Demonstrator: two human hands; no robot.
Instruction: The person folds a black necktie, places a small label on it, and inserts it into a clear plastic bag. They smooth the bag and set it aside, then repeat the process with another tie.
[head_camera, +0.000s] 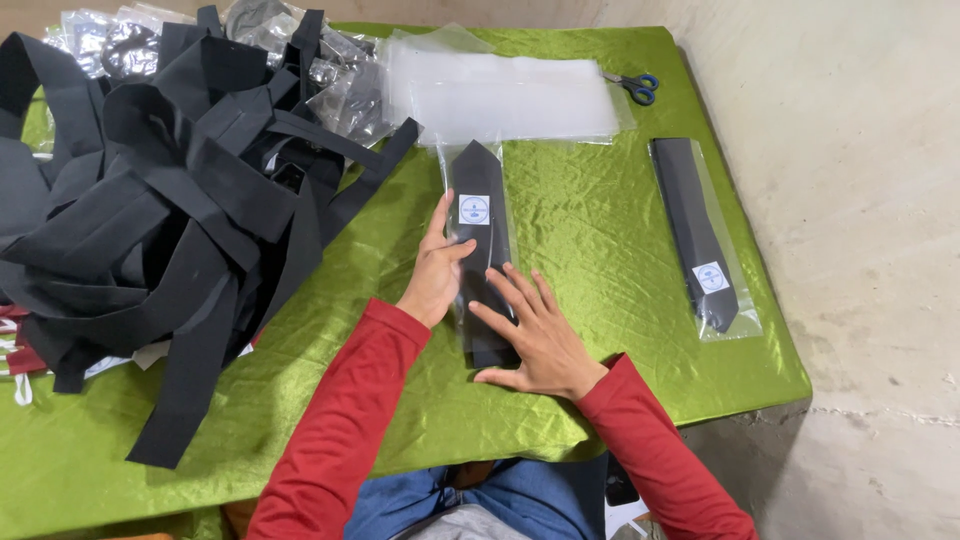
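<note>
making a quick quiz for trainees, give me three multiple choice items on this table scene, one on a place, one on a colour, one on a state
1. Where do the scissors lie?
A. far edge, beside the clear bags
B. under the black pile
C. on the floor

2. What colour is the tablecloth?
A. red
B. green
C. white

3. How are the hands on the bagged tie?
A. both flat on it
B. both lifted off
C. one holds scissors

Answers: 1 A, they rest by the bag stack; 2 B, shiny green; 3 A, left hand and right hand press it down.
</note>
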